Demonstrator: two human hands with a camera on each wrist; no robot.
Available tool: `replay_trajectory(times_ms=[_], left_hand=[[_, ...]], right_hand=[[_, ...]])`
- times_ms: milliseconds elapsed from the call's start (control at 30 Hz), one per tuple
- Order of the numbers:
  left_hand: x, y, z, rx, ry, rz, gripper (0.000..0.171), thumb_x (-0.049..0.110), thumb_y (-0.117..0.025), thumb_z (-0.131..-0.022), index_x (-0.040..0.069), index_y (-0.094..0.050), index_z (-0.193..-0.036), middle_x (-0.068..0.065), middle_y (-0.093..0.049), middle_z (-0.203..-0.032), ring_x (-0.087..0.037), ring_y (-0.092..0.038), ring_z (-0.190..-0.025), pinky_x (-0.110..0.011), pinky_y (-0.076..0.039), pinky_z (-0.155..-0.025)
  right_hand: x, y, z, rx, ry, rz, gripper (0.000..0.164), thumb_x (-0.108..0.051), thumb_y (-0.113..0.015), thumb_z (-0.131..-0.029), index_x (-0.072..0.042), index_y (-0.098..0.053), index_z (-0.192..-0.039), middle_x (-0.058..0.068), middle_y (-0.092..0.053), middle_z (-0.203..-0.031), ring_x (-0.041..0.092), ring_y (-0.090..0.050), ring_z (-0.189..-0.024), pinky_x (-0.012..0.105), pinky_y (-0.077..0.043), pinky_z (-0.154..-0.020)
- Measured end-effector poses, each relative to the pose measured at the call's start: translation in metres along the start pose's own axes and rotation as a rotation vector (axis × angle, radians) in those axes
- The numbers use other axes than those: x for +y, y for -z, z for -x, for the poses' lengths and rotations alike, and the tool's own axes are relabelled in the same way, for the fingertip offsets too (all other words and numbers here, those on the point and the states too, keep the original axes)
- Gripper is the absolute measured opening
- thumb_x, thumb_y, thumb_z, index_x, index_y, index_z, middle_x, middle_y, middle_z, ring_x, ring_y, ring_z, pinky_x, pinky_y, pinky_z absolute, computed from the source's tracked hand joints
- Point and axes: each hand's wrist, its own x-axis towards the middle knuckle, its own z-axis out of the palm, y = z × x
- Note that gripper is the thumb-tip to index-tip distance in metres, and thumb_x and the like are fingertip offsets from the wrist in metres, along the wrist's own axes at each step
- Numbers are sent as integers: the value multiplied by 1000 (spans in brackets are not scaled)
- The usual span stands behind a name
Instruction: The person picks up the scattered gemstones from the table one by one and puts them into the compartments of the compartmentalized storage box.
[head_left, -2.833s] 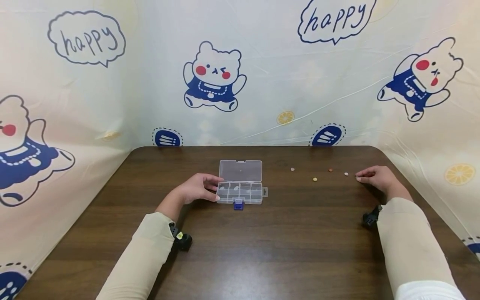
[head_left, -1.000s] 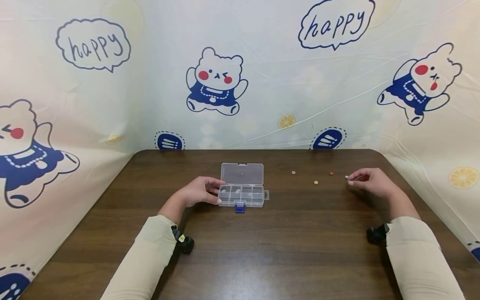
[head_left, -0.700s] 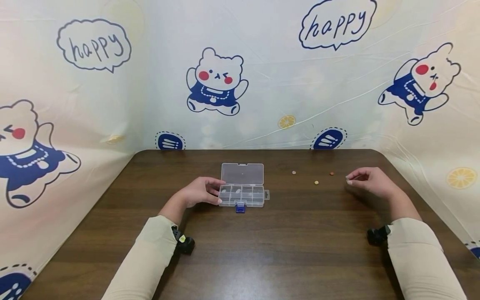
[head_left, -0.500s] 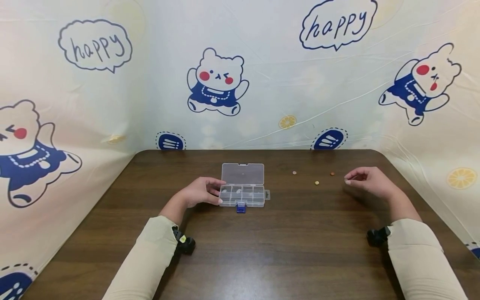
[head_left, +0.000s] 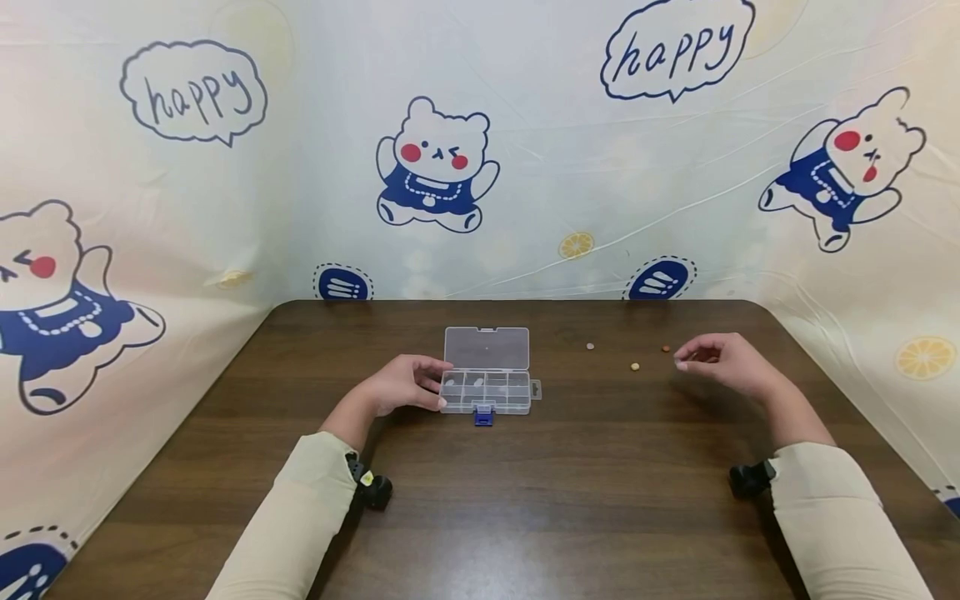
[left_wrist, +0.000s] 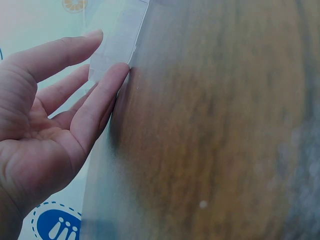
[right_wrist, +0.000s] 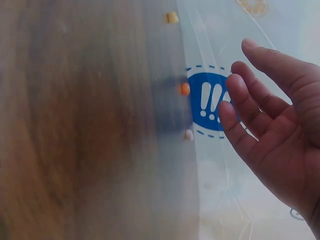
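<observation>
My left hand steadies the left end of a clear plastic compartment box, thumb at the front corner and fingers behind. Its lid is raised, and small pale pieces lie in some back compartments. Thumb and forefinger of my right hand come together in the head view, a tiny white bead at their tips. Just left of them lie an orange bead and a yellow bead. In the right wrist view the fingers look parted, and a white bead shows beyond them.
A pale pinkish bead lies between the box and the yellow bead. The blue latch hangs at the box's front, and a hanging tab sticks out right. Patterned cloth surrounds the brown table.
My right hand reached the white bead, covered it with its fingertips and has shifted left toward the orange bead. The left hand stays at the box; the view tilted slightly.
</observation>
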Motion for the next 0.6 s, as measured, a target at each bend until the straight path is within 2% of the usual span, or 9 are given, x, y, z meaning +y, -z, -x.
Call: replay_trajectory(times_ms=[333, 600], left_hand=[[-1, 1, -1, 0, 0, 5, 66, 1, -84, -73, 4, -58, -134, -16, -58, -124, -26, -60, -103, -34, -56, -83], [-2, 1, -1, -1, 9, 15, 66, 1, -84, -74, 4, -57, -134, -15, -58, -124, -26, -60, -102, -34, -56, -82]], right_hand=[[-10, -8, -4, -31, -2, -27, 22, -22, -74, -88, -5, -73, -102, 11, -69, -104, 22, -58, -84, 25, -52, -70], [-19, -17, -6, -40, 35, -45, 18, -20, -75, -87, -7, -73, -99, 7, -68, -90, 21, -56, -78, 26, -50, -65]])
